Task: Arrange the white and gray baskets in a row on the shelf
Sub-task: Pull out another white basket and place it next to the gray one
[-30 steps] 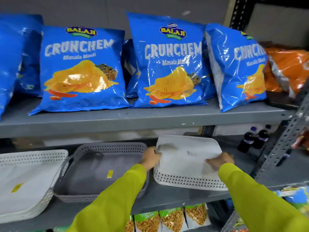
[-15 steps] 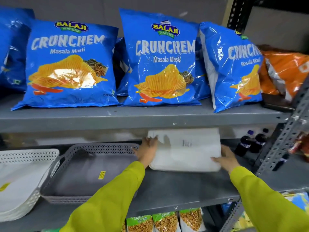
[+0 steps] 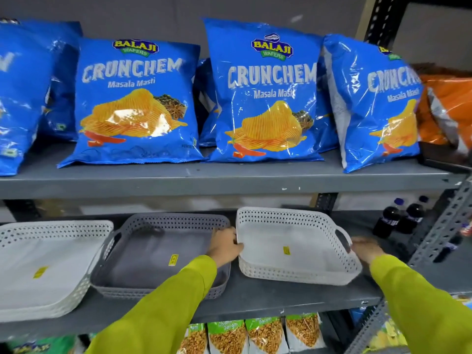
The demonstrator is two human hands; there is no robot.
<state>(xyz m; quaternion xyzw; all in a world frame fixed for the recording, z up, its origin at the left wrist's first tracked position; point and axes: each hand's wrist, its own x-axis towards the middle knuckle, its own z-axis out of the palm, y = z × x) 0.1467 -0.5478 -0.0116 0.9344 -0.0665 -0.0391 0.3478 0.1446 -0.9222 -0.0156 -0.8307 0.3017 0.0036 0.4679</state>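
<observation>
white basket sits flat on shelf, right of gray basket | left hand clamped on its left rim | right hand gripping right handle, looks like

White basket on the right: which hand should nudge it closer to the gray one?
Probably the right hand: it sits at the white basket's outer handle and can push toward the gray basket. The left hand fills the gap between them.
</observation>
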